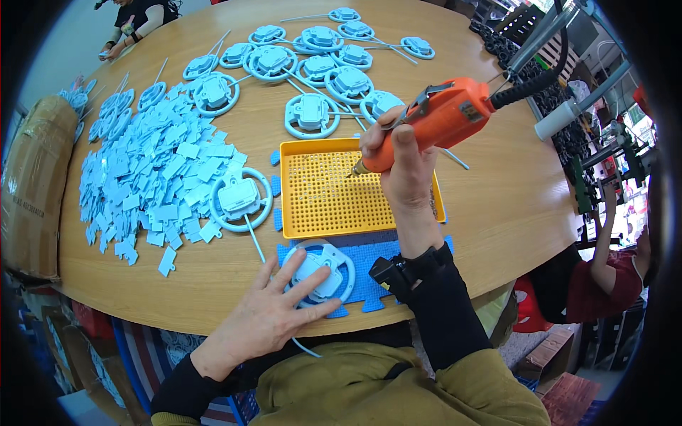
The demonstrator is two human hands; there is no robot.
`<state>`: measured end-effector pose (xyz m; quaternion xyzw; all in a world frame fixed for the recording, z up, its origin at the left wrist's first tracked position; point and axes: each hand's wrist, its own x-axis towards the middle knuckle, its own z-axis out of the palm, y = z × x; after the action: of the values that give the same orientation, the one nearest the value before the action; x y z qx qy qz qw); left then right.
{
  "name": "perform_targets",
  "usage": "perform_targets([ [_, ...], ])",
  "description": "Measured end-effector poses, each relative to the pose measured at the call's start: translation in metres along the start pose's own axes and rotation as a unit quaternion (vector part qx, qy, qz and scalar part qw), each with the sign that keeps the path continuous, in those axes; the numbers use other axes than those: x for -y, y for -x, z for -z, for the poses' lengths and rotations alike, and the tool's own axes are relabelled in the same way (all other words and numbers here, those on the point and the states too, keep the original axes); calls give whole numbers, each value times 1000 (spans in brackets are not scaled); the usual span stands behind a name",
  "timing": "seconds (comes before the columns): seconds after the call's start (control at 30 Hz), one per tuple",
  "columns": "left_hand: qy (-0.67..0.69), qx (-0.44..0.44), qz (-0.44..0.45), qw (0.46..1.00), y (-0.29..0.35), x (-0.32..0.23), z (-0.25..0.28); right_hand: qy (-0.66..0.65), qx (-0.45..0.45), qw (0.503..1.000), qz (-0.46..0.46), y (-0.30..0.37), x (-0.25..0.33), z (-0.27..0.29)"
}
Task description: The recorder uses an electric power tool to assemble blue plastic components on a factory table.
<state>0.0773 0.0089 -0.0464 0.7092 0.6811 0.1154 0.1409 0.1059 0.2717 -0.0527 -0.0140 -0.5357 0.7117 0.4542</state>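
Note:
My right hand [406, 170] is wrapped round an orange electric screwdriver [447, 117], tilted with its bit pointing down and left. The bit's tip is over a yellow tray [285, 213] with a grid of holes, many on the left holding small metal pieces that look like screws. Whether the tip touches one, I cannot tell. Below the tray, my left hand [259, 316] lies with fingers spread on a light blue toy steering wheel [346, 273], which rests on a blue foam mat [369, 284]. A thin light blue rod or tube [307, 348] sticks out below this wheel.
Left of the tray lie another wheel [239, 197] and a heap of flat light blue covers [156, 170]. Several more wheels [311, 113] cover the far table. A cardboard box [35, 184] stands at the left edge. Other people [142, 21] are at far left and right.

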Motion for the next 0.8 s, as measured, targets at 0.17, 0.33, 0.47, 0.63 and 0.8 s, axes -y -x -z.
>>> perform_targets([
  [0.17,11,19,-27,999,9,15,2,2,13,1000,-10,-4,-8,-4],
  [0.33,8,2,-53,999,9,29,8,-1,21,999,-24,-10,-14,-1],
  [0.47,41,-156,28,986,1,8,-1,-6,-6,1000,-1,-7,-1,10],
  [0.63,46,-229,107,966,-1,-12,-27,47,0,996,-75,4,-31,-2],
  [0.8,108,-215,96,966,-24,-26,-11,64,-30,997,4,5,42,-14],
])
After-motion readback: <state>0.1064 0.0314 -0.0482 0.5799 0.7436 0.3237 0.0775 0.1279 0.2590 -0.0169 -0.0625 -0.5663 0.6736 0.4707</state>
